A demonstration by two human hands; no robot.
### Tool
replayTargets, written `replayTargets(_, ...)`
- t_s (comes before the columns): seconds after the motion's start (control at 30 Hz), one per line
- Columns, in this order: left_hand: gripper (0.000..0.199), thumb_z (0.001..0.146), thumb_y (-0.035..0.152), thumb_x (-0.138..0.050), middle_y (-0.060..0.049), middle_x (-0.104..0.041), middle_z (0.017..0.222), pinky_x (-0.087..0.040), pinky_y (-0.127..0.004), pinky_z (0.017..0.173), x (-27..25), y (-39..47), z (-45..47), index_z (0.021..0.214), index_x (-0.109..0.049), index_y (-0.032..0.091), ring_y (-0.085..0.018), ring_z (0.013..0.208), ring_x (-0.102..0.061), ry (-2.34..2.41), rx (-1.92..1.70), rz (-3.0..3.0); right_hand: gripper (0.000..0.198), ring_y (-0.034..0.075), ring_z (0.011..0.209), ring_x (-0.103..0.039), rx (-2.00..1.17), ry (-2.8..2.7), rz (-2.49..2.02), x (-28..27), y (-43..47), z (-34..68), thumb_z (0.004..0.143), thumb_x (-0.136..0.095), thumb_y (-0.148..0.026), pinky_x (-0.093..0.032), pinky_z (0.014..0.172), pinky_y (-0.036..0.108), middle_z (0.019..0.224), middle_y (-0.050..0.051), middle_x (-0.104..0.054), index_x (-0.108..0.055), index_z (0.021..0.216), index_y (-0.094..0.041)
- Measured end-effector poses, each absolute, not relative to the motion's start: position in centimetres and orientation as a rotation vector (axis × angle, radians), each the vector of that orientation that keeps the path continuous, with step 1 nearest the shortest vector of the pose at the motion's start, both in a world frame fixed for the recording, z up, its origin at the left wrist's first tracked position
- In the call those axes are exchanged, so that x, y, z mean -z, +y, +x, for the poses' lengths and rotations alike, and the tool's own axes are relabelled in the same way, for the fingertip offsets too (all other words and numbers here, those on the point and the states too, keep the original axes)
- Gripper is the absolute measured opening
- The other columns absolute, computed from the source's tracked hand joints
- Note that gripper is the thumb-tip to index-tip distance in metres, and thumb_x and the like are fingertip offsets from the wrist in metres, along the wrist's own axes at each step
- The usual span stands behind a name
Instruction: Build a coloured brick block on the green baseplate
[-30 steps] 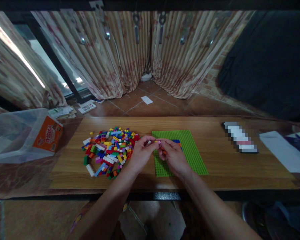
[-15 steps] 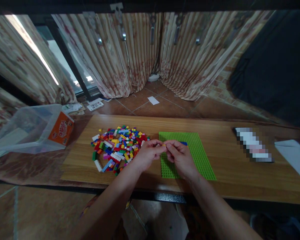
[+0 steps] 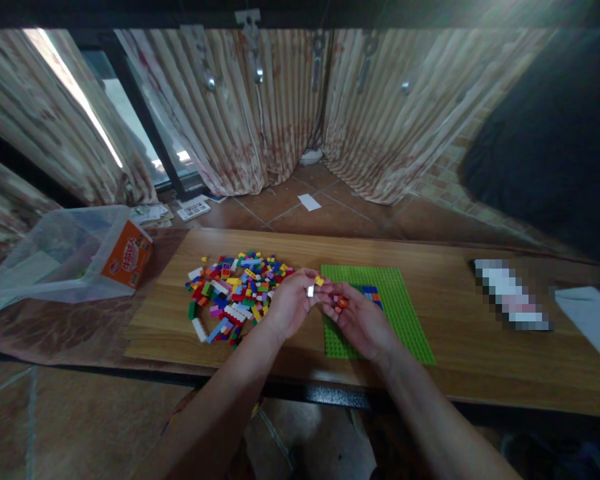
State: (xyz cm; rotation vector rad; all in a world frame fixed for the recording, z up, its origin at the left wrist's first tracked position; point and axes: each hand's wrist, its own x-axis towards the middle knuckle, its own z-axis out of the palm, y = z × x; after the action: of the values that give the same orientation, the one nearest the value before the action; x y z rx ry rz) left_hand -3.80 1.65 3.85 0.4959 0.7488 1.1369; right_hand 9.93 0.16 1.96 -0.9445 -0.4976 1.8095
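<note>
My left hand (image 3: 291, 301) holds a small yellow toy brick (image 3: 319, 281) at its fingertips, and a white brick (image 3: 311, 291) shows against its fingers. Just right of it, my right hand (image 3: 363, 321) is turned palm up, its fingers curled around small orange-red bricks (image 3: 341, 303). Both hands hover close together over the left edge of a green studded baseplate (image 3: 403, 320). Partly hidden behind my right hand, a block of blue and orange bricks (image 3: 373, 291) sits on that plate. A loose pile of mixed bricks (image 3: 237, 310) lies left of my left hand.
The wooden tabletop (image 3: 450, 333) carries all this. On its right lie a blurred-out flat object (image 3: 511, 293) and white paper (image 3: 587, 320). A clear plastic bin (image 3: 75, 247) with an orange label stands at the left. Curtains (image 3: 260, 133) hang beyond the table.
My hands were pinched together at the fingertips; now they have parted slightly. My right hand has turned palm up, revealing orange-red bricks, and yellow and white bricks show in my left.
</note>
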Motion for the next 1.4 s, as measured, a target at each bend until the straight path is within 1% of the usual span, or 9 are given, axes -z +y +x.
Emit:
replayTargets(0.1,0.012,0.064,0.018,-0.058,-0.006,-0.066,0.086,-0.049,-0.026,0.072,-3.8,1.3,-3.2,0.075,-0.06,0.015,-0.015,0.08,-0.063,0.734,-1.205,0.626,0.029,0.014,0.074,-0.06,-1.876,-0.545,-0.952,-1.8,-0.1,9.7,0.082,-0.063,-0.048,-0.054,0.071,0.027,0.082,0.004,-0.066,-0.069,0.082,-0.019)
replayTargets(0.23,0.014,0.071,0.023,-0.057,-0.005,-0.067,0.087,-0.049,-0.028,0.077,-3.8,0.9,-2.8,0.08,-0.067,0.016,-0.018,0.088,-0.062,0.812,-1.2,0.875,0.031,0.014,0.083,-0.062,-1.921,-0.542,-0.895,-1.9,-0.4,9.4,0.085,-0.058,-0.051,-0.054,0.078,0.028,0.092,0.003,-0.068,-0.067,0.09,-0.022)
replayTargets(0.43,0.022,0.08,0.028,-0.056,-0.007,-0.068,0.101,-0.049,-0.031,0.084,-3.7,0.7,-2.9,0.094,-0.07,0.019,-0.021,0.097,-0.062,0.75,-1.193,1.024,0.019,0.013,0.086,-0.064,-1.952,-0.474,-0.804,-1.9,-0.2,9.1,0.086,-0.061,-0.041,-0.055,0.081,0.027,0.095,0.001,-0.069,-0.067,0.09,-0.023)
replayTargets(0.6,0.021,0.078,0.031,-0.063,-0.007,-0.07,0.096,-0.048,-0.033,0.089,-4.6,1.8,-5.1,0.092,-0.07,0.017,-0.019,0.093,-0.064,0.783,-1.38,1.006,0.014,0.012,0.083,-0.064,-1.96,-0.475,-0.931,-1.9,-0.5,9.4,0.078,-0.071,-0.027,-0.055,0.079,0.023,0.093,0.005,-0.07,-0.071,0.089,-0.018)
replayTargets(0.7,0.017,0.075,0.031,-0.066,-0.004,-0.07,0.086,-0.048,-0.031,0.087,-5.5,3.0,-8.2,0.085,-0.069,0.017,-0.016,0.084,-0.065,0.878,-1.665,0.889,0.019,0.011,0.08,-0.064,-1.867,-0.624,-1.025,-1.9,-0.7,9.5,0.071,-0.076,-0.022,-0.055,0.077,0.023,0.093,0.005,-0.07,-0.072,0.09,-0.019)
replayTargets(0.87,0.018,0.073,0.033,-0.064,-0.001,-0.065,0.072,-0.046,-0.022,0.072,-6.4,4.0,-12.8,0.075,-0.062,0.015,-0.009,0.067,-0.061,0.967,-1.932,0.492,0.025,0.014,0.078,-0.062,-1.666,-0.906,-1.089,-1.5,0.4,7.7,0.064,-0.079,-0.031,-0.053,0.075,0.028,0.086,0.004,-0.069,-0.072,0.086,-0.02)
replayTargets(1.03,0.016,0.071,0.03,-0.065,0.001,-0.063,0.069,-0.044,-0.02,0.065,-6.5,4.0,-13.9,0.072,-0.062,0.015,-0.007,0.059,-0.058,0.931,-1.973,0.402,0.022,0.019,0.078,-0.063,-1.341,-1.295,-1.179,-0.7,3.0,3.3,0.074,-0.064,-0.036,-0.052,0.076,0.037,0.087,0.005,-0.069,-0.069,0.089,-0.02)
replayTargets(1.2,0.014,0.072,0.028,-0.064,0.001,-0.063,0.068,-0.043,-0.019,0.062,-6.7,3.9,-14.8,0.072,-0.062,0.014,-0.006,0.057,-0.056,0.93,-2.02,0.361,0.023,0.022,0.093,-0.061,-0.847,-1.803,-1.172,-0.2,4.2,0.6,0.084,-0.048,-0.025,-0.048,0.085,0.04,0.097,0.008,-0.066,-0.069,0.092,-0.021)
replayTargets(1.4,0.011,0.075,0.025,-0.06,0.001,-0.062,0.068,-0.041,-0.017,0.06,-7.0,3.7,-16.1,0.071,-0.062,0.014,-0.005,0.056,-0.055,0.96,-2.043,0.288,0.026,0.022,0.102,-0.06,-0.76,-1.965,-1.099,0.3,3.6,-0.2,0.084,-0.046,-0.018,-0.046,0.093,0.039,0.108,0.009,-0.061,-0.068,0.099,-0.02)
